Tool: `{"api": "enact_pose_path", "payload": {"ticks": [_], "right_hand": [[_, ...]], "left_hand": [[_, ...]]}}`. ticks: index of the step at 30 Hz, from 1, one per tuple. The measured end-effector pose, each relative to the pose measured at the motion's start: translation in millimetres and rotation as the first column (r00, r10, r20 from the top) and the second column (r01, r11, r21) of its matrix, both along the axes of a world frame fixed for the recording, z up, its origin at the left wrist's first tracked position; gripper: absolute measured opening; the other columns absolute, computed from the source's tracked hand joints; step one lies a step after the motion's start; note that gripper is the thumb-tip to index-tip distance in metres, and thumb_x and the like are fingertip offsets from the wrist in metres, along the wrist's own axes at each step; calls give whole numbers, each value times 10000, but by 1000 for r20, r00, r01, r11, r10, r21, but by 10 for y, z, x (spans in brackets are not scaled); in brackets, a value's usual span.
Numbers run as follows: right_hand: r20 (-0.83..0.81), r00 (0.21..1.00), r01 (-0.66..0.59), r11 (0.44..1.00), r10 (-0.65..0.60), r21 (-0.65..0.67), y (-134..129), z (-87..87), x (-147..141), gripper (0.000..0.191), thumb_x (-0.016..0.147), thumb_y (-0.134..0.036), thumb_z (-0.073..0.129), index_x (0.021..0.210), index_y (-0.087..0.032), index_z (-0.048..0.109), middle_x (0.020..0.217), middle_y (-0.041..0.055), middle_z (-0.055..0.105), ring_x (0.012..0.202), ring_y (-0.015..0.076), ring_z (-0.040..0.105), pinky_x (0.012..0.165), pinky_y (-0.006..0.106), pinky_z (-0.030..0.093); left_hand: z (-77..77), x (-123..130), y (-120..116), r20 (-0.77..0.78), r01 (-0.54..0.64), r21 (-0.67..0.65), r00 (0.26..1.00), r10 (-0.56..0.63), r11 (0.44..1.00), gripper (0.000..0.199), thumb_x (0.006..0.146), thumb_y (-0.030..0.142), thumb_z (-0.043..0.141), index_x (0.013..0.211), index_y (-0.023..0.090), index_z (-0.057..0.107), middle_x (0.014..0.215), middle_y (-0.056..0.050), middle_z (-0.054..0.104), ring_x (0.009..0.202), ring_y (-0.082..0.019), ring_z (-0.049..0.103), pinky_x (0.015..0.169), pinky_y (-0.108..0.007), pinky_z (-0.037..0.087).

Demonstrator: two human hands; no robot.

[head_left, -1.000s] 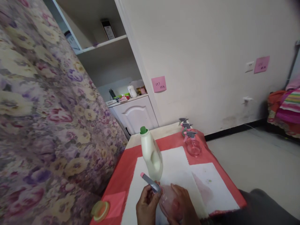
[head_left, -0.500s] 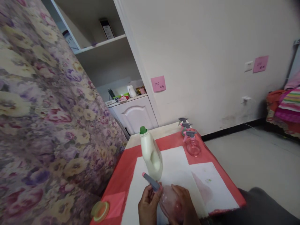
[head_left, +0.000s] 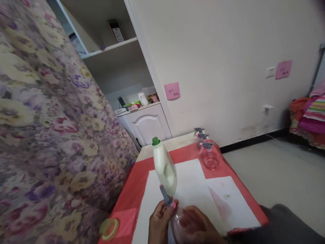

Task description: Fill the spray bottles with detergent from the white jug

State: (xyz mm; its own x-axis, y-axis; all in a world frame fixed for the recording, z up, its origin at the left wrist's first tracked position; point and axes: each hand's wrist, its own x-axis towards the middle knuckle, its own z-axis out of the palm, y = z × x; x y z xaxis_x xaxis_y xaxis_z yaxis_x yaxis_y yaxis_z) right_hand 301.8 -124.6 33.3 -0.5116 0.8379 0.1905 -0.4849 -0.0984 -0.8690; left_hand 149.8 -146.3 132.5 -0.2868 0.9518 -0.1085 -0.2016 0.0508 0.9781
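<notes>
Low in the view, a clear pinkish spray bottle [head_left: 179,223] with a grey and pink spray head [head_left: 166,196] is tilted between my hands. My left hand [head_left: 159,220] pinches the pink collar under the spray head. Around the round, see-through body wraps my right hand [head_left: 199,223], partly seen through the plastic. Just beyond them a pale green jug [head_left: 162,166] with a handle stands upright, a green piece [head_left: 155,141] showing at its mouth. Several similar spray bottles [head_left: 210,158] stand in a row at the table's far right.
White sheets [head_left: 188,173] lie over the red tablecloth [head_left: 132,183]. A yellow-green round lid [head_left: 109,229] sits at the near left edge beside a pink paper [head_left: 125,220]. A floral curtain [head_left: 63,135] hangs left; a white cabinet [head_left: 147,123] and wall stand behind.
The spray head has turned to point more steeply upward and shifted slightly right. My right hand has moved its grip around the bottle's body. The jug stays in place.
</notes>
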Motion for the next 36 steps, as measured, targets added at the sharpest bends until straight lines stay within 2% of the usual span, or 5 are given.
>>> {"api": "enact_pose_path", "payload": {"ticks": [9, 16, 22, 28, 36], "right_hand": [[90, 995, -54, 997, 48, 62, -1, 51, -40, 681, 541, -612, 737, 1097, -256, 565, 1051, 78, 662, 961, 295, 651, 800, 431, 509], [58, 987, 133, 970, -148, 205, 52, -191, -79, 830, 557, -536, 801, 1274, -237, 510, 1290, 147, 600, 1239, 358, 541, 1053, 483, 401], [117, 932, 281, 889, -342, 360, 51, -210, -90, 780, 625, -311, 761, 1347, -231, 477, 1342, 140, 577, 1252, 356, 532, 1060, 466, 416], [198, 913, 278, 899, -357, 338, 84, -186, -151, 851, 532, -131, 690, 1328, -223, 402, 1360, 132, 535, 1277, 341, 498, 1075, 479, 397], [177, 920, 268, 892, -348, 363, 172, -105, -109, 754, 639, -278, 737, 1306, -221, 390, 1369, 151, 512, 1288, 312, 489, 1093, 469, 387]], "left_hand": [[137, 6, -51, 5, -6, 11, 1000, 6, 1000, 418, 586, 436, 853, 856, 143, 727, 875, -103, 771, 836, -211, 699, 810, -286, 513], [205, 16, -32, -89, -4, 64, 996, 10, 998, 415, 614, 455, 828, 889, 162, 725, 935, -115, 767, 894, -250, 691, 812, -332, 521], [272, 82, -47, -256, 14, 92, 967, 10, 996, 456, 638, 496, 789, 968, 187, 730, 1045, -115, 757, 1011, -297, 673, 885, -359, 515], [149, 164, -29, -323, 69, 113, 946, -29, 991, 419, 711, 478, 734, 1023, 198, 726, 1143, -114, 729, 1029, -298, 665, 899, -365, 517], [-61, 148, 50, -450, 234, 140, 881, -149, 962, 367, 835, 430, 618, 1142, 237, 681, 1251, -94, 679, 1163, -284, 609, 1020, -388, 448]]}}
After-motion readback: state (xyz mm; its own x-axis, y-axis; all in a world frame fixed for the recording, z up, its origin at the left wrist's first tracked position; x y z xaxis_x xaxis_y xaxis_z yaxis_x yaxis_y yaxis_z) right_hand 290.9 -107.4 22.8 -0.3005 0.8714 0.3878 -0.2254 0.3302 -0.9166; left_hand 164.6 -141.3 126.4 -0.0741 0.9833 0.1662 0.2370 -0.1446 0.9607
